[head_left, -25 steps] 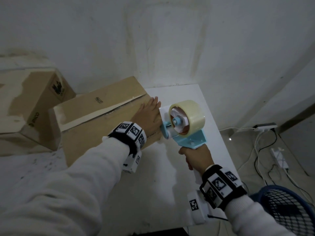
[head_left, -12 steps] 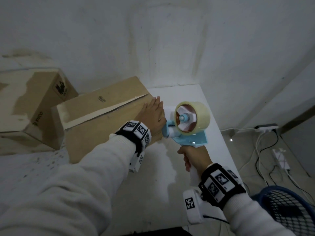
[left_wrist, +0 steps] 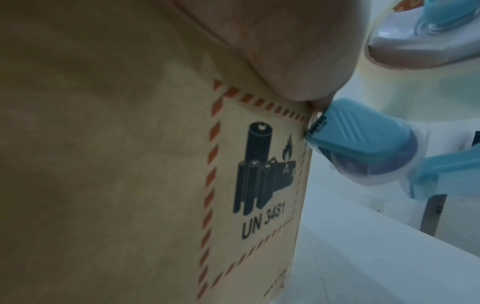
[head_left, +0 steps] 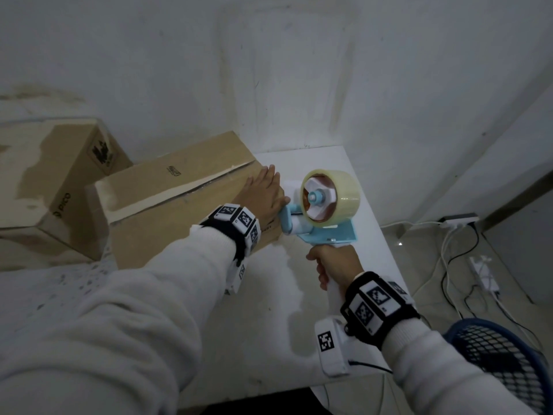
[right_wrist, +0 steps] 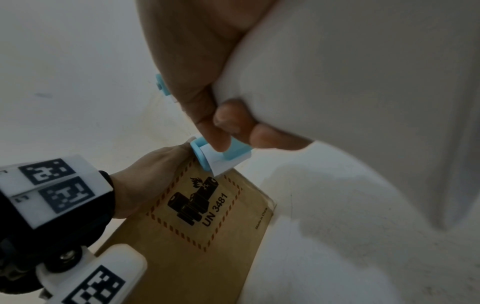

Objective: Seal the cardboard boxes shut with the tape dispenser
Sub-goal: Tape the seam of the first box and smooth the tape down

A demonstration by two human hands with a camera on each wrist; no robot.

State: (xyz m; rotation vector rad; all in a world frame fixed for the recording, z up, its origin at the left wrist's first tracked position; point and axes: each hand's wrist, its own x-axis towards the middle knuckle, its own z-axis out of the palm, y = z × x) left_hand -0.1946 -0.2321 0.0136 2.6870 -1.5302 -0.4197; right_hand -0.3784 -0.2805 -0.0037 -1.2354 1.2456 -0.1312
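Observation:
A brown cardboard box (head_left: 167,205) lies on the white table (head_left: 269,310), its top flaps closed along a pale seam. My left hand (head_left: 263,194) presses flat on the box's right end with straight fingers. My right hand (head_left: 335,265) grips the white handle of a blue tape dispenser (head_left: 320,226) carrying a clear tape roll (head_left: 332,199). The dispenser's blue nose (left_wrist: 345,131) touches the box's right edge just under my left palm, beside the battery label (left_wrist: 262,170). In the right wrist view the dispenser's nose (right_wrist: 221,158) meets the box (right_wrist: 207,246).
A second cardboard box (head_left: 51,181) stands at the left by the wall. The white wall runs close behind the table. On the floor to the right lie a power strip and cables (head_left: 457,223), and a blue mesh basket (head_left: 502,360) sits at the lower right.
The dispenser has dropped lower and moved in against the box's right end. My left hand stays flat on the box.

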